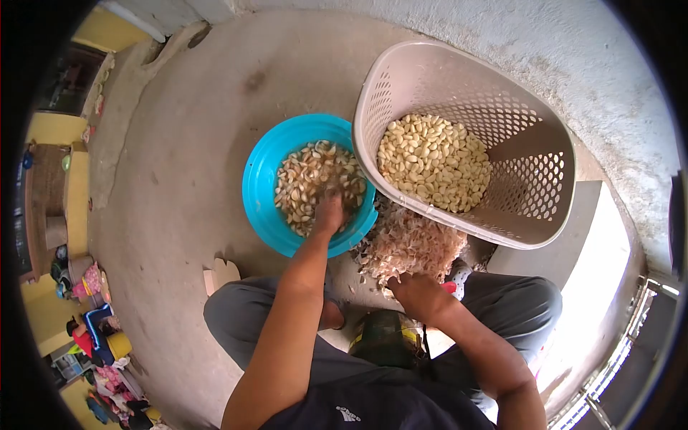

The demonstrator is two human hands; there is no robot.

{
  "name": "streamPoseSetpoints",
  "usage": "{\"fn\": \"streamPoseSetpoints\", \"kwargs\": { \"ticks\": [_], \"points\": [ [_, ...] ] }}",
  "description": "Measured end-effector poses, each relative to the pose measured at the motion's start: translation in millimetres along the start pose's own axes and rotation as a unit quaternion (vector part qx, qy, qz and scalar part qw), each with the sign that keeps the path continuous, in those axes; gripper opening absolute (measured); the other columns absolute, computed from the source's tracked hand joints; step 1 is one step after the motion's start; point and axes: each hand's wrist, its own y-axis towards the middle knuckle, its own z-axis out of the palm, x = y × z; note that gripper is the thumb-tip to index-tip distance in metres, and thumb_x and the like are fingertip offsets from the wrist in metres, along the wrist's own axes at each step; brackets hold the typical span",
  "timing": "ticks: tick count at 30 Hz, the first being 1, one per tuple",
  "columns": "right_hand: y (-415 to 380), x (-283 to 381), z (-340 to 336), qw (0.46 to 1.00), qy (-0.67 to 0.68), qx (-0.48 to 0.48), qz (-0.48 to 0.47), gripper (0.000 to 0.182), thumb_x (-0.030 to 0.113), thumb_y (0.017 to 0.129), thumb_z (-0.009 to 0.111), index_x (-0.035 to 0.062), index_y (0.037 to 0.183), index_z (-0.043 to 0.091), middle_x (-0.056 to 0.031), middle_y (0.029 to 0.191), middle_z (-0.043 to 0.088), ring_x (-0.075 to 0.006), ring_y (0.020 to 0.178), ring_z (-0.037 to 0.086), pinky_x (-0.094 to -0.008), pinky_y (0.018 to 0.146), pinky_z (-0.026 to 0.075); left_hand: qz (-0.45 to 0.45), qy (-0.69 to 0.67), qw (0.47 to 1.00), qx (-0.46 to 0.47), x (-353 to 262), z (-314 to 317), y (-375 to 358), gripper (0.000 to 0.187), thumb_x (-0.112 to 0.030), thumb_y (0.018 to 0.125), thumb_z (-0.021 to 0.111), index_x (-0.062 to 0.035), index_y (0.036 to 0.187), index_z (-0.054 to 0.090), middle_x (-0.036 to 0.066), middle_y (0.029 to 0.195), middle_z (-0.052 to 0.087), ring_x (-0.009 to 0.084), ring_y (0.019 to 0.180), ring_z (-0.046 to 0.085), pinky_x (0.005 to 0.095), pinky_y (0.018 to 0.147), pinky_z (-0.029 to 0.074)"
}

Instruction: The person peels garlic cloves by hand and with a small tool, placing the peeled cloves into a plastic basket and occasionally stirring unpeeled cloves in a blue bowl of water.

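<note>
My left hand reaches into a blue plastic basin, its fingers down among unpeeled garlic cloves in murky water, so they are hidden. Over the near edge of a heap of garlic skins is my right hand. Its fingers are curled in, and whatever they may hold is too small to make out. Peeled garlic cloves fill the bottom of a beige plastic basket, which tilts toward me beside the basin.
A dark bucket-like container stands between my knees. A grey step lies right of the basket, near the white wall. Clothes and household items are piled at the far left. A torn cardboard piece lies by my left knee.
</note>
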Motion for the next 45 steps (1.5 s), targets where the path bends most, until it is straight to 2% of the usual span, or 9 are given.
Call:
{"fn": "streamPoseSetpoints", "kwargs": {
  "ticks": [8, 11, 15, 23, 29, 37, 41, 42, 45],
  "points": [
    [-0.3, 3.7, 2.1, 1.0, 0.001, -0.011, -0.01, 0.022, 0.007, 0.085, 0.06, -0.0009, 0.105, 0.064, -0.0196, 0.098, 0.071, -0.0349, 0.091, 0.073, -0.044, 0.079, 0.059, -0.132, -0.302, 0.944, -0.019, 2.8, -36.2, -4.5, 0.049, -0.017, 0.094, 0.068, -0.0039, 0.141, 0.058, 0.02, 0.105, 0.073, 0.0291, 0.078, 0.071, 0.0445, 0.077, 0.06],
    [-0.4, 5.2, -1.0, 1.0, 0.003, -0.013, -0.01, 0.021, 0.007, 0.086, 0.06, -0.0005, 0.105, 0.065, -0.0197, 0.098, 0.071, -0.0346, 0.092, 0.073, -0.044, 0.079, 0.059, -0.171, -0.347, 0.921, -0.047, 19.2, -38.1, 10.2, 0.05, -0.015, 0.093, 0.069, -0.004, 0.14, 0.058, 0.018, 0.103, 0.075, 0.0283, 0.081, 0.071, 0.0435, 0.077, 0.06],
    [-1.5, 6.8, 0.8, 0.999, -0.003, -0.031, -0.012, 0.021, 0.008, 0.087, 0.059, 0.0002, 0.105, 0.066, -0.0197, 0.098, 0.072, -0.0348, 0.092, 0.073, -0.044, 0.079, 0.059, -0.265, -0.544, 0.796, 0.001, 29.2, -59.9, 6.3, 0.031, -0.018, 0.088, 0.076, -0.0018, 0.115, 0.072, 0.009, 0.091, 0.07, 0.0175, 0.07, 0.064, 0.0357, 0.059, 0.053],
    [-6.2, 13.7, -1.2, 0.999, 0.007, -0.032, -0.024, 0.02, 0.009, 0.087, 0.059, -0.0001, 0.104, 0.066, -0.0207, 0.099, 0.072, -0.0351, 0.093, 0.074, -0.0447, 0.077, 0.06, -0.085, -0.311, 0.947, -0.002, 2.7, -22.2, -13.5, 0.064, -0.019, 0.088, 0.072, -0.0012, 0.146, 0.05, 0.023, 0.134, 0.063, 0.0324, 0.112, 0.067, 0.0413, 0.092, 0.055],
    [0.2, 11.7, 4.5, 0.999, 0.01, -0.025, -0.018, 0.02, 0.009, 0.087, 0.059, -0.0003, 0.104, 0.067, -0.0217, 0.1, 0.072, -0.0358, 0.094, 0.073, -0.0451, 0.079, 0.06, -0.026, -0.145, 0.989, -0.024, -4.5, 2.8, -9.1, 0.045, -0.014, 0.092, 0.066, 0.0002, 0.134, 0.059, 0.025, 0.109, 0.07, 0.0345, 0.096, 0.071, 0.0451, 0.084, 0.056],
    [2.3, 13.2, -10.5, 0.999, -0.016, -0.019, -0.021, 0.02, 0.009, 0.087, 0.06, -0.0005, 0.104, 0.068, -0.0214, 0.104, 0.073, -0.0352, 0.097, 0.073, -0.0443, 0.081, 0.059, -0.181, -0.649, 0.739, -0.013, 23.2, -61.9, 2.8, 0.026, -0.01, 0.092, 0.064, -0.0022, 0.117, 0.068, 0.01, 0.07, 0.061, 0.0214, 0.056, 0.061, 0.0332, 0.043, 0.047],
    [-0.3, 16.1, -14.3, 0.999, -0.015, -0.02, -0.028, 0.02, 0.009, 0.086, 0.063, -0.0004, 0.104, 0.069, -0.0209, 0.101, 0.073, -0.0352, 0.096, 0.073, -0.0438, 0.081, 0.059, -0.178, -0.561, 0.808, 0.014, 26.8, -105.1, -6.2, 0.034, -0.014, 0.092, 0.066, -0.0046, 0.125, 0.067, 0.015, 0.1, 0.072, 0.0282, 0.08, 0.071, 0.0462, 0.063, 0.06],
    [0.7, 16.4, -12.8, 0.999, -0.018, -0.029, -0.028, 0.02, 0.009, 0.086, 0.064, -0.0002, 0.103, 0.069, -0.0208, 0.099, 0.073, -0.0353, 0.095, 0.073, -0.0439, 0.08, 0.059, -0.167, -0.38, 0.91, 0.013, 15.5, -117.3, -16.3, 0.044, -0.019, 0.091, 0.069, -0.0068, 0.132, 0.065, 0.015, 0.122, 0.07, 0.0321, 0.104, 0.069, 0.0508, 0.081, 0.06],
    [0.6, 18.2, -6.9, 0.999, -0.009, -0.036, -0.033, 0.021, 0.008, 0.086, 0.061, -0.0007, 0.105, 0.065, -0.0221, 0.098, 0.072, -0.0381, 0.093, 0.072, -0.0463, 0.08, 0.059, -0.069, -0.279, 0.957, 0.043, 9.4, -111.6, -5.9, 0.054, -0.023, 0.087, 0.072, -0.0068, 0.138, 0.061, 0.017, 0.13, 0.067, 0.0319, 0.115, 0.066, 0.046, 0.09, 0.058]
  ]
}}
